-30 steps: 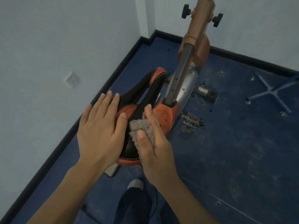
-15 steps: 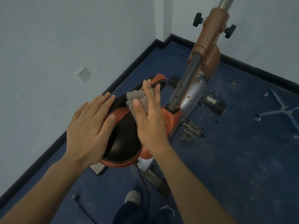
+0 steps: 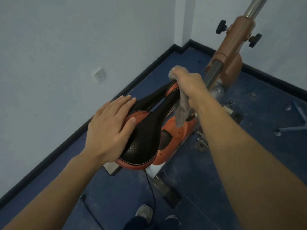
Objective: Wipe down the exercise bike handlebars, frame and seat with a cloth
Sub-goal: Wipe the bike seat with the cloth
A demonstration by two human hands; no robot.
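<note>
The black and orange bike seat (image 3: 146, 135) sits in the middle of the view, its nose pointing away from me. My left hand (image 3: 109, 128) lies flat on the seat's left rear side, fingers spread. My right hand (image 3: 189, 85) is at the seat's nose, shut on a grey fluffy cloth (image 3: 181, 110) that hangs down past the nose. The orange frame body (image 3: 172, 136) shows under the seat, and the brown and steel post (image 3: 232, 47) rises at the upper right. The handlebars are out of view.
A pale wall with a socket (image 3: 99, 75) runs along the left, with a dark skirting board (image 3: 93, 118) at its foot. The blue floor holds a pedal (image 3: 201, 144), a black cable (image 3: 152, 193) and a chair base (image 3: 297, 118) at right. My shoes (image 3: 144, 213) are below.
My right hand slid the cloth forward along the seat from its rear to the nose, and the cloth now hangs off the tip. My left hand stayed on the seat's left side.
</note>
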